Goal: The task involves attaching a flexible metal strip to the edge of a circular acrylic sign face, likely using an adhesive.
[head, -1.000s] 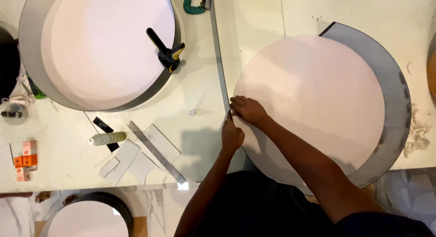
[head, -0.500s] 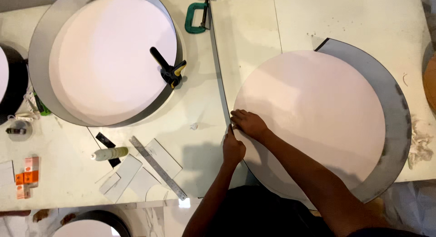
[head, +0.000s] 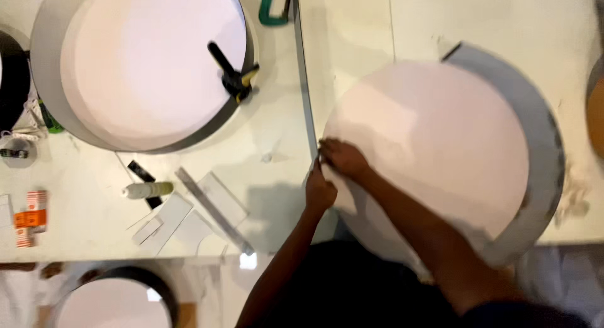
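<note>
A large pale pink disc (head: 434, 145) lies flat on the white table (head: 365, 26). A grey strip (head: 303, 83) runs straight down the table to the disc's left edge. The same grey band (head: 544, 152) curves around the disc's right side. My left hand (head: 319, 191) pinches the strip against the left rim from outside. My right hand (head: 343, 158) rests on the disc just above, fingertips curled on the strip at the same spot. The two hands are almost touching.
At upper left, a second disc in a grey band (head: 154, 61) carries a black and yellow clamp (head: 234, 77). A green clamp (head: 274, 4) sits at the top. A ruler (head: 211, 208), a small bottle (head: 148, 189), clear offcuts (head: 170, 221) and orange boxes (head: 28, 218) lie left.
Both hands stay at the same spot on the disc's left rim. Only the camera view shifts slightly.
</note>
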